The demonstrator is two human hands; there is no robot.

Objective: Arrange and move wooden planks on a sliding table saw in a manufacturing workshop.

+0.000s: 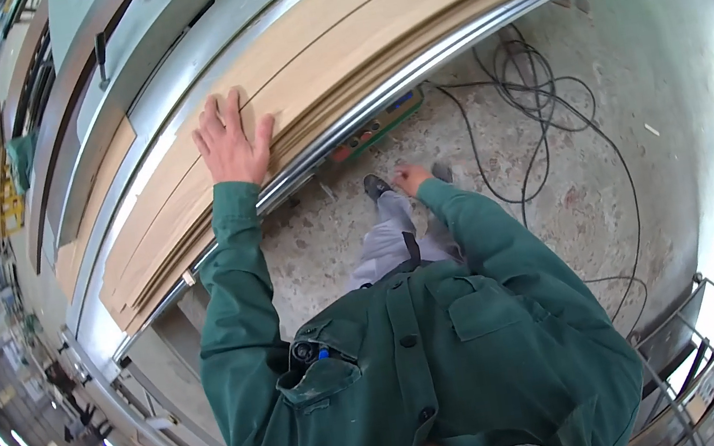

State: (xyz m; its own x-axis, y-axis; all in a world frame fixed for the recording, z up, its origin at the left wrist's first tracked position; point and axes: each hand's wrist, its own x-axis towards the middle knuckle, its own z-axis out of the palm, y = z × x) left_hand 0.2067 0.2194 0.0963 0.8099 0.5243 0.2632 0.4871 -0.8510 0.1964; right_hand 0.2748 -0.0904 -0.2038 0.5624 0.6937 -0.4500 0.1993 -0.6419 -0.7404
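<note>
My left hand (230, 142) lies flat, fingers spread, on top of a stack of long thin light-wood panels (397, 2) that rests on a metal machine table (158, 30). The palm sits near the stack's front edge. My right hand (411, 179) hangs lower, by my leg above the floor, fingers loosely curled with nothing visible in it. Both arms wear green work-jacket sleeves.
A shiny metal rail (443, 55) runs along the table's front edge, with a control box (374, 127) with coloured buttons under it. Black cables (534, 101) loop over the speckled concrete floor. A metal rack (705, 355) stands lower right. People stand far off at lower left.
</note>
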